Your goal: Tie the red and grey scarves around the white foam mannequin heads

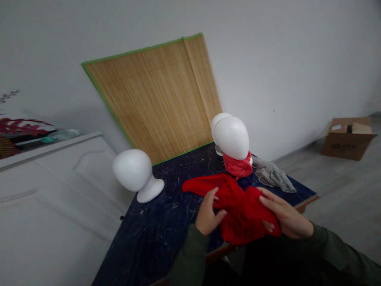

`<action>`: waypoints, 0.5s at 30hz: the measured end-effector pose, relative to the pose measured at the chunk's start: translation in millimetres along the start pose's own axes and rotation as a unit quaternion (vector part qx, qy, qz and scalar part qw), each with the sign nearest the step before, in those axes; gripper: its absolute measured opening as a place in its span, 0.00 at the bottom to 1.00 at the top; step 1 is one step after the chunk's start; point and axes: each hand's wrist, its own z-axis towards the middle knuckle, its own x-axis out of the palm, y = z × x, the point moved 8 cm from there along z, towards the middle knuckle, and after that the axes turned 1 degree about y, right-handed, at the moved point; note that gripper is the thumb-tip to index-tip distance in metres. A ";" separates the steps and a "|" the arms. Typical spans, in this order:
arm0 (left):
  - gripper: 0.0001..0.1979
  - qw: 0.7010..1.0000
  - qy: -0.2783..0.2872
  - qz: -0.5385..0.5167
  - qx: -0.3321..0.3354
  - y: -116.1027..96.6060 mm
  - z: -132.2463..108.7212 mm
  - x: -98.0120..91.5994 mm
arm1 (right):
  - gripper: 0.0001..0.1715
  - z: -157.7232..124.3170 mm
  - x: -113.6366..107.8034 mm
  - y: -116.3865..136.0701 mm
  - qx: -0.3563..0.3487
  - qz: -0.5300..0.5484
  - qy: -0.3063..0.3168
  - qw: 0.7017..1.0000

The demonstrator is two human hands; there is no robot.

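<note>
A bright red soft cloth (238, 214) lies bunched at the table's front edge, one narrow end stretched toward the left. My right hand (287, 214) grips its right side, thumb on top and fingertips showing through a gap in the fabric. At the cloth's left side, my left hand (208, 212) has its thumb and fingers apart, with the fingertips touching the fabric. Just behind the cloth stands a white mannequin head (233, 137), with a coral-red cloth (238, 165) wrapped round its neck. Another white head is partly hidden behind it.
A separate white mannequin head (133, 171) stands on the left of the dark blue marbled table (160, 226). Crumpled grey fabric (274, 174) lies at the right. A bamboo mat (160, 99) leans on the wall; a white cabinet (59, 198) and cardboard box (345, 139) flank the table.
</note>
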 end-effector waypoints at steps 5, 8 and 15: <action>0.19 0.989 0.147 -0.011 0.036 -53.2 -31.9 66.6 | 0.27 -7.0 23.4 6.3 -0.002 -0.069 0.093 0.993; 0.16 0.993 0.103 -0.026 -0.041 -31.3 -51.3 37.7 | 0.32 -11.2 3.8 24.6 -0.008 -0.052 0.047 0.997; 0.15 0.899 -0.299 -0.111 -0.301 73.3 -145.0 -116.0 | 0.32 -12.6 -50.8 50.9 -0.088 0.027 -0.077 0.993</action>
